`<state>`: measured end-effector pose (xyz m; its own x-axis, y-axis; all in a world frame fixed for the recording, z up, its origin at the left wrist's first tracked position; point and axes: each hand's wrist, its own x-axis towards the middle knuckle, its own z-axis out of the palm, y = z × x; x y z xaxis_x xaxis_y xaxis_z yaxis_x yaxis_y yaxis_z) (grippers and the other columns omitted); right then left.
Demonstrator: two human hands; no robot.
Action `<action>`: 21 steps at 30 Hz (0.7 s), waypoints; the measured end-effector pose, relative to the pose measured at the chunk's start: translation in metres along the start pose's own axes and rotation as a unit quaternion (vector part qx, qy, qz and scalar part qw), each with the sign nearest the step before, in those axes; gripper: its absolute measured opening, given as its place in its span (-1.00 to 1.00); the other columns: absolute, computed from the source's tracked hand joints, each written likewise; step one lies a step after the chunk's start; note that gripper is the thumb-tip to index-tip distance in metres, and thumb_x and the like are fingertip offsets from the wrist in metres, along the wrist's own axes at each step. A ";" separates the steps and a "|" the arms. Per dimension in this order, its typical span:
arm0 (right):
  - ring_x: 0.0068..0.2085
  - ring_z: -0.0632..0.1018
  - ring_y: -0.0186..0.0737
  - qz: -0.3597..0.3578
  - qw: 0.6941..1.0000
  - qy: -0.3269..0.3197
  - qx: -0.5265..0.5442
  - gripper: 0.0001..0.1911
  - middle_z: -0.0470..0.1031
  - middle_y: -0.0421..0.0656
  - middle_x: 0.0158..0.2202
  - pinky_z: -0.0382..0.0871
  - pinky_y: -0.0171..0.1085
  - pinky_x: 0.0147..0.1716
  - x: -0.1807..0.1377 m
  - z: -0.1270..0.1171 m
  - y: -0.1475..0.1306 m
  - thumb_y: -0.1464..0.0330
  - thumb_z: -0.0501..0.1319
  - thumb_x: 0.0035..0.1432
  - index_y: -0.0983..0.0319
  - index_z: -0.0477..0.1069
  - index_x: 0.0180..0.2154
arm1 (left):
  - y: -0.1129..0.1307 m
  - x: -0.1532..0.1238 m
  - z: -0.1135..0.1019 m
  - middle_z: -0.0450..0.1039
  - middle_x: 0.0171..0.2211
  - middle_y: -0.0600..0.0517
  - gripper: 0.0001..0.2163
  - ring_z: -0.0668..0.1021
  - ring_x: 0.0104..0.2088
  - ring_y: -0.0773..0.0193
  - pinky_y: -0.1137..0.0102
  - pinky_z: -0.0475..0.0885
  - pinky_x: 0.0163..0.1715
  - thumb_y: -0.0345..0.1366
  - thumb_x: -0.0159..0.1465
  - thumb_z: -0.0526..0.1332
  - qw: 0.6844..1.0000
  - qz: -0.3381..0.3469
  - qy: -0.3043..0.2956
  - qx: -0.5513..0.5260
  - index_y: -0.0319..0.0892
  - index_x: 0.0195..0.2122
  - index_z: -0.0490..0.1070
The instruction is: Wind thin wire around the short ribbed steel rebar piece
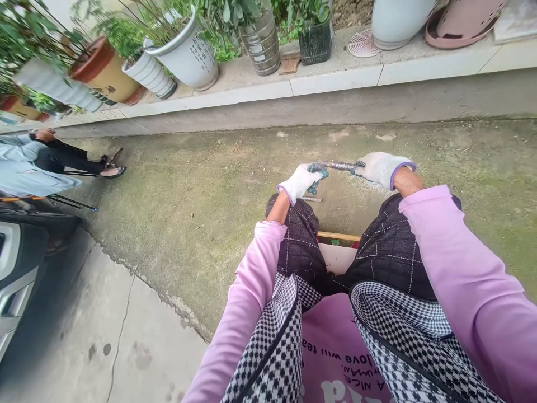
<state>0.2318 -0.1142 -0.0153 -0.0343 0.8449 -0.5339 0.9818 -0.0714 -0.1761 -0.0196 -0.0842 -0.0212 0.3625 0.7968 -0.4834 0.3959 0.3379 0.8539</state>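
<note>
A thin, greyish-brown rod point(342, 166) with a rough, wrapped-looking surface stretches between my hands in front of my knees. My right hand point(380, 169), in a white glove with dark grey-green fingertips and a purple cuff, grips its right end. At the other end, my left hand point(305, 179), gloved the same way, has its curled fingers closed on the tip. Just below the left hand, partly hidden by it and my knee, is a second thin rod point(312, 199). What material the rods are made of, I cannot tell.
Beyond the concrete ground point(201, 190) runs a low tiled ledge point(335, 83) with several potted plants, including a white pot point(188, 56). A seated person point(37, 159) is at the left, near a parked car point(17, 274). A wooden-edged object point(339, 236) shows between my knees.
</note>
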 end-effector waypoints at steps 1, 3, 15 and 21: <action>0.04 0.86 0.29 0.001 1.000 0.002 0.002 -0.57 0.87 0.31 0.06 0.61 -0.07 -0.05 0.001 0.000 0.001 0.18 0.30 0.74 0.37 0.86 0.14 | -0.002 0.001 0.000 0.35 -0.58 0.27 -0.76 0.36 -0.63 0.45 0.51 0.36 -0.51 -0.59 0.56 0.35 1.000 0.003 -0.001 0.006 -0.17 -0.26 0.56; -0.01 0.85 0.29 0.000 1.000 0.005 0.008 -0.55 0.86 0.30 0.01 0.60 -0.06 -0.08 0.000 0.000 0.003 0.14 0.33 0.71 0.36 0.86 0.08 | -0.008 0.006 -0.002 0.40 -0.55 0.23 -0.77 0.43 -0.59 0.42 0.50 0.38 -0.46 -0.58 0.55 0.34 0.999 0.009 0.015 0.034 -0.16 -0.25 0.57; -0.44 0.54 -0.08 0.022 0.990 -0.098 0.098 -0.37 0.60 -0.02 -0.40 0.39 -0.12 -0.41 -0.017 0.007 0.000 -0.24 0.44 0.53 0.21 0.71 -0.23 | -0.010 0.014 -0.012 0.86 -0.09 -0.11 -0.84 0.80 0.14 0.03 0.34 0.60 0.25 -0.45 0.44 0.44 0.928 0.071 0.148 0.336 -0.05 -0.10 0.80; -0.11 0.81 0.47 0.002 0.996 0.000 0.089 -0.41 0.71 0.28 -0.30 0.59 0.06 -0.17 0.009 0.009 0.016 -0.19 0.60 0.40 0.24 0.80 -0.17 | -0.005 0.005 0.004 0.41 -0.52 0.20 -0.77 0.45 -0.55 0.38 0.46 0.43 -0.36 -0.56 0.46 0.35 0.996 0.029 0.057 0.069 -0.12 -0.31 0.54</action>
<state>0.2454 -0.1128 -0.0302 -0.0309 0.8444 -0.5349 0.9335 -0.1669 -0.3174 -0.0163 -0.0841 -0.0290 0.2934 0.8668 -0.4032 0.4928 0.2242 0.8407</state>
